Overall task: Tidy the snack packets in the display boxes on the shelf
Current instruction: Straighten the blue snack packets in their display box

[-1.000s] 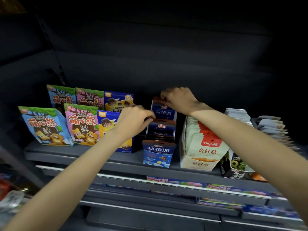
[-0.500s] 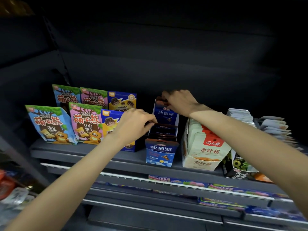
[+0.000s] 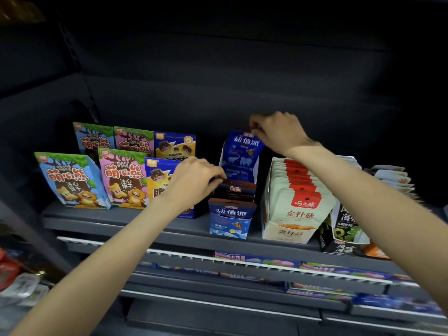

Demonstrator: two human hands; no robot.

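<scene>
The blue packets stand in a row inside a narrow white display box near the middle of the shelf, its front end at the shelf's front edge. The rearmost blue packet is raised above the row. The right hand pinches its top edge, fingers curled on it. The left hand rests at the box's left side, fingertips pinching the dark tops of the middle packets.

Step in hand, by judgement: straightening the row in this box, with the rear packet being lifted or reseated. The next move likely calls for lowering that packet upright behind the others and squaring their tops.

Just right of the box stands the pale mushroom-snack box, packed full. Left of it, the bear biscuit bags stand in two rows toward the shelf's left end.
</scene>
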